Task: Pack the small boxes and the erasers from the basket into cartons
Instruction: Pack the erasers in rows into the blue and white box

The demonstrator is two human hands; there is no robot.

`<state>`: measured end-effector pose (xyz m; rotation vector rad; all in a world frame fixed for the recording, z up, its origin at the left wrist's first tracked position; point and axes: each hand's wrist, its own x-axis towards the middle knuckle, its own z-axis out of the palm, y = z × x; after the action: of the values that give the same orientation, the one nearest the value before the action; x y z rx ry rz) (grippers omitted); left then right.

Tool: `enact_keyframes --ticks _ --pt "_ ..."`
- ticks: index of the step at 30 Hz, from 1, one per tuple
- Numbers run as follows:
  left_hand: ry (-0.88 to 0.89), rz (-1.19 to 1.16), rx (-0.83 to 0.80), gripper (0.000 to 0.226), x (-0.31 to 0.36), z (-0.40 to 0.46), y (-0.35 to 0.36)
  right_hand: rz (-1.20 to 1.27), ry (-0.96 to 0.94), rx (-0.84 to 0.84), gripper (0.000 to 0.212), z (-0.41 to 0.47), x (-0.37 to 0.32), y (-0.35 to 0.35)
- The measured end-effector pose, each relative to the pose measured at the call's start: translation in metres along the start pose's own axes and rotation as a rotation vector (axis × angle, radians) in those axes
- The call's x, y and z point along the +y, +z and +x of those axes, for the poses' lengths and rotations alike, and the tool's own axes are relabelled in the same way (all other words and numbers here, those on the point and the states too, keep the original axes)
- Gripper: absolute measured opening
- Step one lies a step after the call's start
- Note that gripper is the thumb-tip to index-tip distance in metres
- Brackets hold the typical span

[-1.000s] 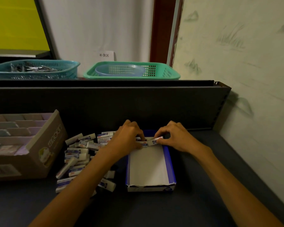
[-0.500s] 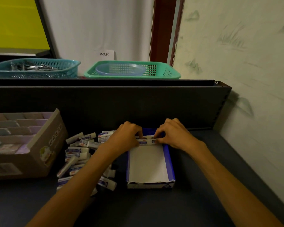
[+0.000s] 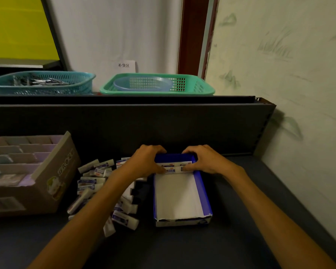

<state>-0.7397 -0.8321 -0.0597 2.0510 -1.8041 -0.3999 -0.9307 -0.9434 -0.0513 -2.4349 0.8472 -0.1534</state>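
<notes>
Head view: both hands work at the far end of the blue carton (image 3: 201,183). The left hand (image 3: 144,162) and right hand (image 3: 204,160) have fingers curled, pinching the ends of the erasers (image 3: 174,166) laid in rows against the back wall. Advisable: seat each row flush and square before release. The loose eraser pile (image 3: 97,183) lies just left of the carton.

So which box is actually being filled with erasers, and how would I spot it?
Start at the dark shelf surface below the green plastic basket. Between the person's forearms lies a small open blue cardboard carton with a white floor, where the left hand and right hand set erasers in rows. Unlike the large brown cardboard box, it is blue and shallow.
</notes>
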Motion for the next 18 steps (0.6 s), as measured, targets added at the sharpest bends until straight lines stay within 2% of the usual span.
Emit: enact_keyframes --ticks 3,12,18 --pt "0.017 0.017 -0.043 0.052 -0.0018 0.0029 -0.0013 0.018 0.03 -0.015 0.046 0.0034 -0.0001 -0.0009" --pt "0.025 0.047 -0.12 0.055 0.0037 0.0094 -0.0055 -0.004 0.04 -0.056 0.046 0.0055 -0.0028 -0.0024" --pt "0.018 0.078 -0.112 0.049 0.0033 0.0108 -0.004 -0.08 0.048 -0.078 0.042 0.0091 -0.0054 -0.0014"
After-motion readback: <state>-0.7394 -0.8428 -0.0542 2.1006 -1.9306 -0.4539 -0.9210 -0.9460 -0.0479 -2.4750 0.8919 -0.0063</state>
